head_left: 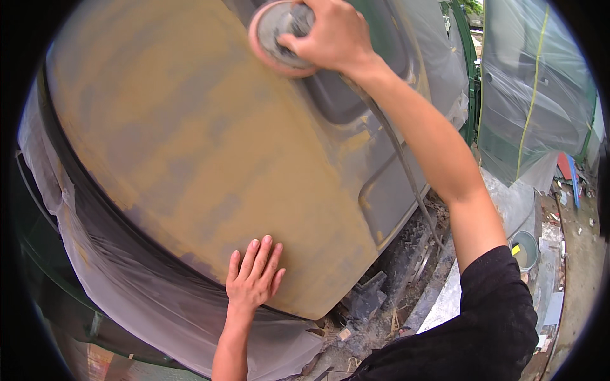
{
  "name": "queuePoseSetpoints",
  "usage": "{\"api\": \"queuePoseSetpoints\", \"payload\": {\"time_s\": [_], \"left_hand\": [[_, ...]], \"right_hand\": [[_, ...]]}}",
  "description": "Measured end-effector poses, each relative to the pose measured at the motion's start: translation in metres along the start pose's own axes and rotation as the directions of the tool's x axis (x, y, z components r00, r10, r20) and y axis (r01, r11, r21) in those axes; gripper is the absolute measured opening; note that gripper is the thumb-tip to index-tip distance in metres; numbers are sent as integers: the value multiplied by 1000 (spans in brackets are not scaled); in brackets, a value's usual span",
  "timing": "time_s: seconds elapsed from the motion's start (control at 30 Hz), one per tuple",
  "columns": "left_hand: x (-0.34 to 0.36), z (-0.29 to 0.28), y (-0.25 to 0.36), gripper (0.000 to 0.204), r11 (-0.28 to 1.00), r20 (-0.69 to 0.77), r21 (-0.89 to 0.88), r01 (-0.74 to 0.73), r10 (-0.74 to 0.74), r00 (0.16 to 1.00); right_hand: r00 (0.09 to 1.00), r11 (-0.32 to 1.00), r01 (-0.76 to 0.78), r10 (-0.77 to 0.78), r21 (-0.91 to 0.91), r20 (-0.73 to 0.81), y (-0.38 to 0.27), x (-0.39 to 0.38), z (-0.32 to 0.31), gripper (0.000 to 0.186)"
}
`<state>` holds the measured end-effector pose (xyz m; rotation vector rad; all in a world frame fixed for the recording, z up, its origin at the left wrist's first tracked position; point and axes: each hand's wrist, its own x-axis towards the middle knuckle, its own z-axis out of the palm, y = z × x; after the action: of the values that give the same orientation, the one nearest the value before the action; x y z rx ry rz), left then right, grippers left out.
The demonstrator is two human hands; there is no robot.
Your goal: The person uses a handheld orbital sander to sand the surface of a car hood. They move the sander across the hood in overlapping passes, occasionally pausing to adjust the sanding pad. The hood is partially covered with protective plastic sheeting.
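My right hand (330, 38) is closed on a round sander (273, 28) with a pink-edged pad, at the top centre against a large vehicle body panel (165, 127) with ochre and grey patches. A dark hose (406, 178) hangs from the sander beneath my forearm. My left hand (254, 276) lies on the panel's lower part near its curved dark edge, fingers stretched out and slightly apart. To the right of the sander, the panel has recessed grey sections (387, 209), partly hidden by my arm.
Translucent plastic sheeting (127, 267) drapes along the left edge. More sheeting (534, 82) covers a green part at upper right. A bucket (522, 251) with a yellow object stands at right among scattered debris. Grimy metal parts (372, 298) lie below the panel.
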<state>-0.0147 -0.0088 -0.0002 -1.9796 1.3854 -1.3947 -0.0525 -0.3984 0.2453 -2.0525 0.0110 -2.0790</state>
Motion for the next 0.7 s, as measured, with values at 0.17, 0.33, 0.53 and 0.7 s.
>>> {"api": "queuePoseSetpoints", "payload": {"time_s": [0.17, 0.33, 0.53, 0.7], "left_hand": [[3, -1, -2, 47, 1000, 3, -1, -4, 4, 1000], [5, 1, -1, 47, 1000, -16, -16, -12, 12, 1000], [3, 1, -1, 47, 1000, -10, -8, -10, 10, 1000], [2, 1, 0, 48, 1000, -5, -8, -6, 6, 1000]], "right_hand": [[998, 997, -47, 44, 62, 44, 21, -41, -4, 50], [998, 998, -53, 52, 38, 26, 14, -15, -1, 51], [995, 995, -69, 64, 70, 73, -7, 4, -15, 47], [998, 996, -47, 45, 76, 37, -6, 21, -8, 45]]}}
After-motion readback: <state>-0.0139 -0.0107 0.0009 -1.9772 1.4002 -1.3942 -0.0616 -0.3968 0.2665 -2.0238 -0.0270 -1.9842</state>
